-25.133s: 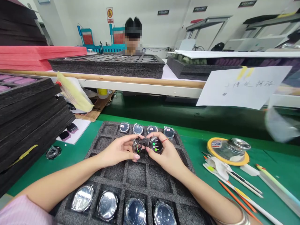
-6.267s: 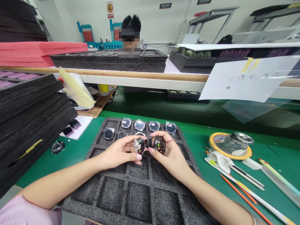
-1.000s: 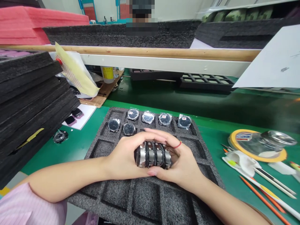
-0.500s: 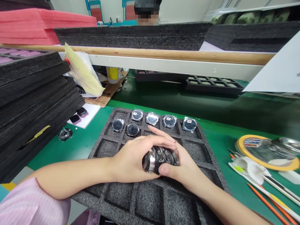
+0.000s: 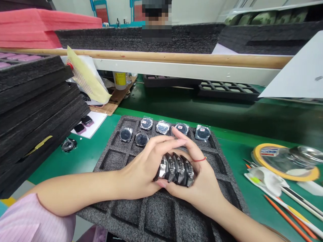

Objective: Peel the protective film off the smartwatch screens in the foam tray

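Note:
Between my two hands is a row of several dark metal watch cases [image 5: 178, 169], stacked face to back on their sides above the foam tray. My left hand [image 5: 145, 168] closes round the left end and the top of the stack. Wrapped about its right end and underside is my right hand [image 5: 202, 174], thumb along the lower edge. Under both hands lies the black foam tray [image 5: 158, 215] with square pockets. In its far pockets sit several round watches in clear film, among them one watch [image 5: 125, 134] at the left and another watch [image 5: 202, 133] at the right.
Stacked black foam trays [image 5: 32, 111] rise at the left, near a loose watch case [image 5: 69, 145] and two square watches on white paper [image 5: 97, 121]. At the right lie a roll of yellow tape [image 5: 259, 156] and orange sticks [image 5: 284, 215]. A shelf [image 5: 176, 67] crosses behind.
My hands have turned the watch stack so the case sides show more. My right hand has shifted round its right end, and its thumb has slid left along the bottom.

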`<move>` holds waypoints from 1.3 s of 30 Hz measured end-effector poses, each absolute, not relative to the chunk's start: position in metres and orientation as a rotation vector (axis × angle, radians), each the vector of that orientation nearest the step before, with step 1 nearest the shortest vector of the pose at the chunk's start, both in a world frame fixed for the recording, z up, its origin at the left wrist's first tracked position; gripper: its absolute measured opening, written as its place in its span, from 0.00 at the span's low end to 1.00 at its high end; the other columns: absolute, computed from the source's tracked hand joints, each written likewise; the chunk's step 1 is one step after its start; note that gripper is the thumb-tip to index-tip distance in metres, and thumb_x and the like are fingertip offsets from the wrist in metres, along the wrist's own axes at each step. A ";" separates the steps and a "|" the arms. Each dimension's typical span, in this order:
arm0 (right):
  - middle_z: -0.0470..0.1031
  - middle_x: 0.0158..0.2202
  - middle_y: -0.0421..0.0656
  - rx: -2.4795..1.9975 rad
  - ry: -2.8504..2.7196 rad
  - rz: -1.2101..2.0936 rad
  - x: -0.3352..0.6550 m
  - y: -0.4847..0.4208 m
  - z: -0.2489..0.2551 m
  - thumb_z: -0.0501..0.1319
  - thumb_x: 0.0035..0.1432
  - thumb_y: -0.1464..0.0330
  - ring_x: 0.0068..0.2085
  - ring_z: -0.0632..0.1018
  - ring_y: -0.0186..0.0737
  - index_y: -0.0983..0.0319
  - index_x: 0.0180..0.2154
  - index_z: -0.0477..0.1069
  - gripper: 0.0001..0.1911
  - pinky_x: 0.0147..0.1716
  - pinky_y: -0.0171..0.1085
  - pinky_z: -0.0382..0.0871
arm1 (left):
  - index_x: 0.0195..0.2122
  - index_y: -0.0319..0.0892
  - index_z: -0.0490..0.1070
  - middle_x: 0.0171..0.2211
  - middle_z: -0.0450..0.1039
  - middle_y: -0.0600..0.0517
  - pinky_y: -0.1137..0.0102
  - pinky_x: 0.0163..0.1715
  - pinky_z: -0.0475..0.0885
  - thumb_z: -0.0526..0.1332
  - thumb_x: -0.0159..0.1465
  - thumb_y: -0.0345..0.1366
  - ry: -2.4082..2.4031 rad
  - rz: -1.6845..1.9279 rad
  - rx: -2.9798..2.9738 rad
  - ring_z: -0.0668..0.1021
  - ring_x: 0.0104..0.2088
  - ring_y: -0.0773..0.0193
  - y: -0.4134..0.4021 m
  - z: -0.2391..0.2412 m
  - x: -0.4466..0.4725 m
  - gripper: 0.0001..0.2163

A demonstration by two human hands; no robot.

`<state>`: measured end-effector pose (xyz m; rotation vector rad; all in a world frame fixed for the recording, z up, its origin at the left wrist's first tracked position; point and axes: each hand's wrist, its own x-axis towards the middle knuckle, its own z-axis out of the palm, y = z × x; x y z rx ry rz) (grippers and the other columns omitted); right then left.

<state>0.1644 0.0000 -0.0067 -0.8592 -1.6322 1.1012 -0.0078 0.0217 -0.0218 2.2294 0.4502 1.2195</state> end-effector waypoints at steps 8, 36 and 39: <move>0.83 0.47 0.41 -0.877 -1.701 0.826 0.172 0.003 -0.016 0.75 0.50 0.67 0.46 0.84 0.49 0.47 0.69 0.51 0.52 0.51 0.50 0.80 | 0.71 0.55 0.33 0.67 0.55 0.36 0.47 0.60 0.68 0.80 0.45 0.39 0.651 0.864 1.435 0.66 0.65 0.41 0.012 -0.008 -0.005 0.63; 0.71 0.63 0.46 -0.836 -1.832 0.743 0.180 0.006 -0.020 0.75 0.51 0.58 0.53 0.81 0.55 0.49 0.69 0.53 0.50 0.54 0.51 0.79 | 0.43 0.39 0.75 0.42 0.79 0.48 0.62 0.50 0.75 0.76 0.51 0.33 0.593 0.676 1.162 0.81 0.45 0.57 0.016 0.002 -0.002 0.19; 0.75 0.59 0.49 -0.859 -1.832 0.754 0.180 0.006 -0.020 0.74 0.51 0.57 0.53 0.81 0.56 0.53 0.70 0.51 0.51 0.54 0.52 0.79 | 0.45 0.39 0.75 0.43 0.79 0.47 0.61 0.51 0.75 0.77 0.50 0.34 0.597 0.668 1.141 0.81 0.45 0.57 0.017 0.001 -0.002 0.22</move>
